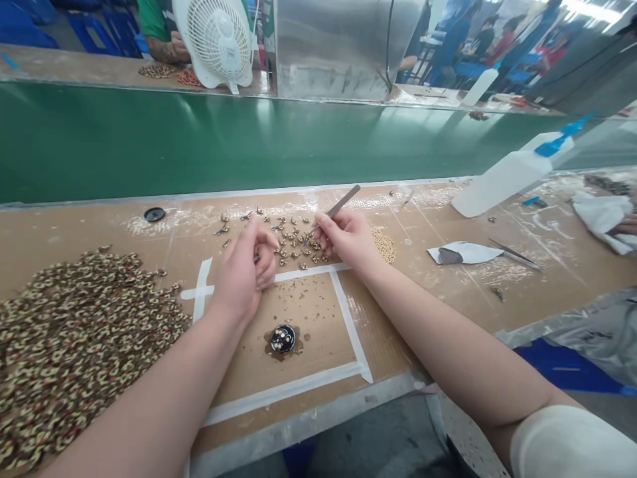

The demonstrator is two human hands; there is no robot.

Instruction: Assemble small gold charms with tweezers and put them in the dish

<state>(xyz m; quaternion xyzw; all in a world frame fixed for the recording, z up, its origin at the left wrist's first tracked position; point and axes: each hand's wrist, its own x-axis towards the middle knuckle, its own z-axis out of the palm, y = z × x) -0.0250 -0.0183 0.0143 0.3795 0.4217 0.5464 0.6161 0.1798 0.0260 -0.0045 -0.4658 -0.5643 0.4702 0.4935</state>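
Observation:
My right hand (pixel 348 238) is closed round a pair of metal tweezers (pixel 343 200), whose tips point down and left at small brown-and-cream pieces (pixel 293 240) scattered on the brown work surface. Curled to the left of those pieces is my left hand (pixel 249 262); a speck of blue shows at its fingers, but what they hold is hidden. Beside my right wrist lies a patch of tiny cream beads (pixel 385 245). Between my forearms, inside a white tape outline (pixel 351 325), sits a small round black dish (pixel 283 338) with dark, shiny liquid and a few pale bits.
A large heap of similar pieces (pixel 94 345) covers the left side. A black round lid (pixel 154 214) lies behind it. To the right are a white bottle (pixel 507 179), a white packet (pixel 462 253) and other tweezers (pixel 517 255). A green belt (pixel 223 143) runs behind; a fan (pixel 219 40) stands beyond.

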